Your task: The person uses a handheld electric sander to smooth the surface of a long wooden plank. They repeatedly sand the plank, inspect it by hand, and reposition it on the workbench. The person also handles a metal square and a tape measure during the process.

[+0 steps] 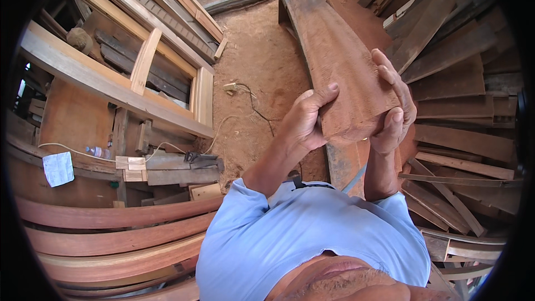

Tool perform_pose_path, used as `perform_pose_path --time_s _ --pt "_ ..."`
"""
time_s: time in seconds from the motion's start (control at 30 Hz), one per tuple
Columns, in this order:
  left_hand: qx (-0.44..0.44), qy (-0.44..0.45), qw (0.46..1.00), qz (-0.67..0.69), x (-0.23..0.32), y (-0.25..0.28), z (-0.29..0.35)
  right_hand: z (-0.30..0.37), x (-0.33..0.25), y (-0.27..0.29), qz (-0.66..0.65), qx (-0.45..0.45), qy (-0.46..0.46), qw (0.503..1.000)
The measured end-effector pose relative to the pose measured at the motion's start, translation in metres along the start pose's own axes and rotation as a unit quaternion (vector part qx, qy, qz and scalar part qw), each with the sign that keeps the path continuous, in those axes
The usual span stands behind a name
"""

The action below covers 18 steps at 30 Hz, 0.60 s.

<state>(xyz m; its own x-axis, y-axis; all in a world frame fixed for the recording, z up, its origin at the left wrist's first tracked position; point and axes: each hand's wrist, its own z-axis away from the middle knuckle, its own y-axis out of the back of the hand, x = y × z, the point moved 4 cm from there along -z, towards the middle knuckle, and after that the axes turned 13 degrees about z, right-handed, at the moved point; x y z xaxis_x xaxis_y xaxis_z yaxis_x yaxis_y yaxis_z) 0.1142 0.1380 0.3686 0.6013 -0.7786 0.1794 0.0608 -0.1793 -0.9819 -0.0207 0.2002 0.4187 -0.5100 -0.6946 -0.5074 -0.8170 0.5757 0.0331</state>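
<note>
From my remote seat I see the plank (345, 50) stretching from mid-frame to the top, its near end between both hands. The left hand (308, 112) grips the left edge, thumb flat on the upper face and the other fingers mostly hidden; I judge this pinch checks slipping. The right hand (397, 99) clasps the right near corner, fingers along the side and thumb by the end, presumably against twisting. A worktop (341, 161) shows underneath; whether it bears the plank's weight, I cannot tell. Loose boards (462, 140) crowd the right, a timber framework (111, 83) the upper left, probably stored there
</note>
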Motion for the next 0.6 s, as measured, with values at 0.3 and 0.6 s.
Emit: perform_pose_path --time_s 0.3,0.6 --pt "-0.055 0.008 0.992 0.113 0.007 -0.012 -0.001 -0.013 0.000 0.011 0.011 0.036 0.022 0.999" --pt "-0.220 -0.058 0.974 -0.011 0.018 -0.033 -0.027 -0.029 -0.002 -0.001 -0.032 0.207 -0.037 0.977"
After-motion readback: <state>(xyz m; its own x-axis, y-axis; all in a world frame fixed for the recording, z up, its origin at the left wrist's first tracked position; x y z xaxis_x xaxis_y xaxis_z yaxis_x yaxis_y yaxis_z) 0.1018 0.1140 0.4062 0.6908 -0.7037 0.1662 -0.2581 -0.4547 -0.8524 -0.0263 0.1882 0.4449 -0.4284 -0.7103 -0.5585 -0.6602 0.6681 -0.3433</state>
